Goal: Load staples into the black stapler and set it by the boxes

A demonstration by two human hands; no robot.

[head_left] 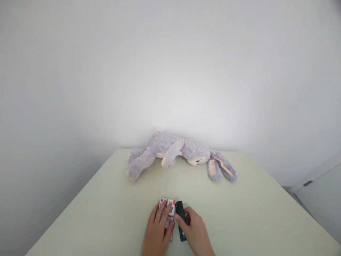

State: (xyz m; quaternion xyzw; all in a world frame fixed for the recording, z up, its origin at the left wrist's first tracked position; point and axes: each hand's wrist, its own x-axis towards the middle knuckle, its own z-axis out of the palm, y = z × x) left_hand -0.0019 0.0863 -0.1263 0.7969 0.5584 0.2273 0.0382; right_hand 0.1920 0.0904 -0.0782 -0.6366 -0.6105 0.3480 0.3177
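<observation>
Pressing down with the left hand (157,229), fingers spread and flat, held a red-and-white packet (168,205) against the counter (106,213) near its front edge; palm open, nothing clamped, only the packet's far end showing past the fingertips. Lay touching or just beside that packet: a slim black bar (180,212), long axis pointing away from the body, resting on the counter. Closed the right hand (196,230) lightly on the bar, thumb on its left side, fingers curled over its right side, near end hidden under the palm. Judged as a steadying-and-grasping step: packet pinned, bar gripped but not yet raised. Called for, in any further move, a firmer pinch on the bar's narrow sides and a steady left palm, given how close packet and bar sat; could not tell what the bar was, nor the print on the packet.

Left bare, otherwise, most of the pale green counter. Sprawled across its far edge, well apart from both hands: a grey plush rabbit (173,151), face down, long ears trailing to the right. Stood beyond the counter's right corner: a white cabinet (318,193). Blocked nothing between the hands and the two items.
</observation>
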